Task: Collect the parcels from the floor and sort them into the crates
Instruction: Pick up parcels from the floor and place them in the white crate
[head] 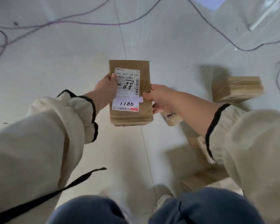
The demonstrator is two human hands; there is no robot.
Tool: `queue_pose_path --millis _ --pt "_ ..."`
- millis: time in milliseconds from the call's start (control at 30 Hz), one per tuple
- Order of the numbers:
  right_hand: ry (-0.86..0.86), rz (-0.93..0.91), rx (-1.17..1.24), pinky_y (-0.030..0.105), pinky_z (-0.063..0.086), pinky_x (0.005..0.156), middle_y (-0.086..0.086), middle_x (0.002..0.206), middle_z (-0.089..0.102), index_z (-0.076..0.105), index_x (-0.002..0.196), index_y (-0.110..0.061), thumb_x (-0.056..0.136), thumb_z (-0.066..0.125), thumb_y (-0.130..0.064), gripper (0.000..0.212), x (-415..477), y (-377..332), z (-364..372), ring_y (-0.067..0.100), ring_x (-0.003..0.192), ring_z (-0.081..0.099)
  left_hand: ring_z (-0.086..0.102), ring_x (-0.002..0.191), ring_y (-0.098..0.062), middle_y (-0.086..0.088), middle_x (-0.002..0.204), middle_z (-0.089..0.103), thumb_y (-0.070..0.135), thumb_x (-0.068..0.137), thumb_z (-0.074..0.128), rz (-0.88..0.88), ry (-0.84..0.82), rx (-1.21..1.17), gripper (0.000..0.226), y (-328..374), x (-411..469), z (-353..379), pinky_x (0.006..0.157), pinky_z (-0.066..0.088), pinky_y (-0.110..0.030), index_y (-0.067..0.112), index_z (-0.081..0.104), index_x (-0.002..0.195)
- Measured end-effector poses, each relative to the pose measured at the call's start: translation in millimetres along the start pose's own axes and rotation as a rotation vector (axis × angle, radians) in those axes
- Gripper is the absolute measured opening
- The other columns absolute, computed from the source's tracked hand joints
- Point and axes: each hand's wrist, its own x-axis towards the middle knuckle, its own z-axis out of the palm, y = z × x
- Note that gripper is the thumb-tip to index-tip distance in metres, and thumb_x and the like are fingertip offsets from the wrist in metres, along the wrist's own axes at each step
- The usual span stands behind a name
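Observation:
I hold a brown cardboard parcel in front of me above the floor, label side up, with a white shipping label and "1186" handwritten on it. My left hand grips its left edge, thumb on the label. My right hand grips its right edge, fingers curled underneath. Another taped brown parcel lies on the floor to the right. More cardboard parcels lie lower right, partly hidden by my right arm. No crates are in view.
The floor is pale tile with dark cables running across the far side and along the right edge. A small cardboard piece lies under my right hand. My knees and shoes fill the bottom of the view.

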Motion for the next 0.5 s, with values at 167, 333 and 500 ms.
queue_pose_path --millis 167,333,500 --pt "0.075 -0.045 0.085 0.049 0.053 0.087 0.011 0.131 0.056 0.047 0.133 -0.021 0.096 0.052 -0.014 0.038 -135.9 -101.1 -45.7 0.038 0.104 0.062 0.062 0.085 -0.023 -0.001 0.096 0.061 0.038 0.102 0.02 0.102 -0.007 0.033 0.04 143.9 -85.0 -71.4 0.078 0.055 -0.037 0.02 0.051 0.12" --pt "0.168 -0.143 0.103 0.045 0.055 0.082 0.012 0.123 0.059 0.046 0.132 -0.016 0.096 0.051 -0.014 0.036 -319.9 -221.9 -102.4 0.035 0.095 0.064 0.063 0.075 -0.017 0.003 0.085 0.062 0.04 0.102 0.02 0.176 -0.055 0.03 0.034 323.0 -200.1 -153.8 0.058 0.052 -0.03 0.026 0.051 0.105" --pt "0.262 -0.233 0.172 0.034 0.051 0.06 0.012 0.113 0.062 0.049 0.126 -0.014 0.096 0.051 -0.012 0.031 -513.5 -335.9 -167.2 0.024 0.069 0.062 0.063 0.093 -0.024 -0.002 0.112 0.063 0.046 0.101 0.02 0.365 -0.058 0.095 0.039 510.6 -331.7 -236.0 0.075 0.053 -0.036 0.028 0.052 0.116"
